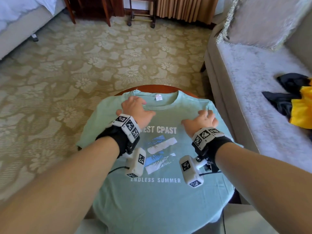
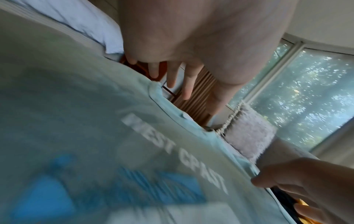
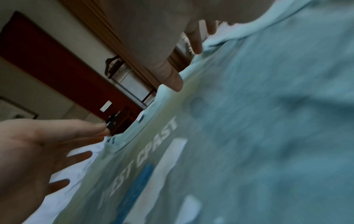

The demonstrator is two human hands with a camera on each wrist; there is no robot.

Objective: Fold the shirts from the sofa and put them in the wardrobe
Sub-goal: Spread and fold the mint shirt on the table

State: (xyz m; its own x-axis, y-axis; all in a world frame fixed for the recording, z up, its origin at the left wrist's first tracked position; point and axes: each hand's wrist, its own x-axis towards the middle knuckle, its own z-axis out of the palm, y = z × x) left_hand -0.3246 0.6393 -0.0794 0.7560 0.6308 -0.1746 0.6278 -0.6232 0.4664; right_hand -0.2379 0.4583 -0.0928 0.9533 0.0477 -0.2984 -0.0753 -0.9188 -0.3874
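A mint-green T-shirt (image 1: 157, 200) with "WEST CPAST" print lies face up, spread over a small round wooden table (image 1: 152, 87), collar away from me. My left hand (image 1: 136, 107) hovers just over the shirt left of the collar, fingers spread and relaxed, holding nothing. My right hand (image 1: 203, 119) is over the right shoulder area, fingers also loosely spread. In the left wrist view the shirt (image 2: 95, 136) sits below the open left hand (image 2: 176, 78). In the right wrist view the right hand (image 3: 184, 53) floats above the shirt (image 3: 268, 121).
A light fluffy sofa (image 1: 263, 92) stands to the right, with a dark garment (image 1: 285, 92) and a yellow garment (image 1: 302, 108) heaped on its seat and a cushion (image 1: 263, 19) at the back. A bed (image 1: 20, 19) is at far left, patterned carpet (image 1: 101, 61) between.
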